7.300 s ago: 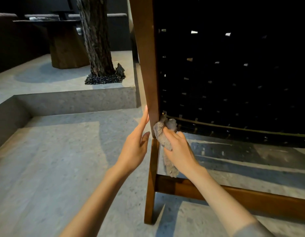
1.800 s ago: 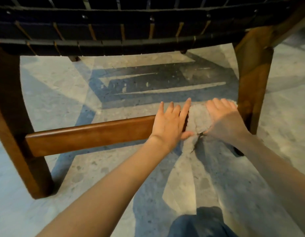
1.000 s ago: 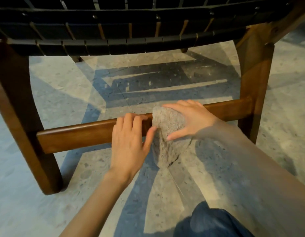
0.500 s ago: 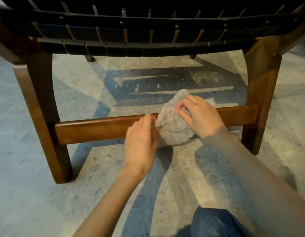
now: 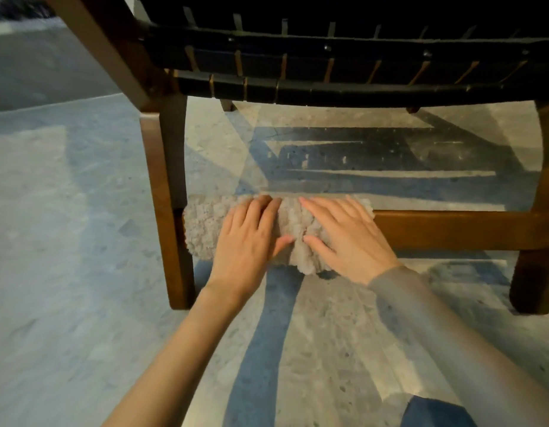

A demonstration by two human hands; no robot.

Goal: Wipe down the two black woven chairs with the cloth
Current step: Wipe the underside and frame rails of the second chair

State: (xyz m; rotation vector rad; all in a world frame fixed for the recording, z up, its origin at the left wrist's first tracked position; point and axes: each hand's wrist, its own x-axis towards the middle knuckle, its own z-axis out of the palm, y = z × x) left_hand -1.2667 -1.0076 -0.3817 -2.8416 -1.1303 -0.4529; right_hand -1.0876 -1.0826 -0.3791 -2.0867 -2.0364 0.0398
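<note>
A black woven chair [image 5: 344, 66] with a brown wooden frame fills the upper view, seen low from behind. A fluffy beige cloth [image 5: 202, 229] is draped over the left end of the chair's low wooden crossbar [image 5: 452, 229], reaching the left leg [image 5: 168, 195]. My left hand [image 5: 248, 241] and my right hand [image 5: 344, 235] lie side by side on the cloth. Their fingers are extended over the top of the bar and the thumbs meet in front. Both press the cloth against the bar.
The chair stands on a speckled grey stone floor [image 5: 66, 241], striped with shadows of the weave. The right rear leg [image 5: 538, 257] is at the frame's right edge. My knee in blue trousers [image 5: 436, 411] shows at the bottom right.
Both hands have slid the cloth left along the crossbar to the left leg. The cloth is now spread wide over the bar with both palms flat on it.
</note>
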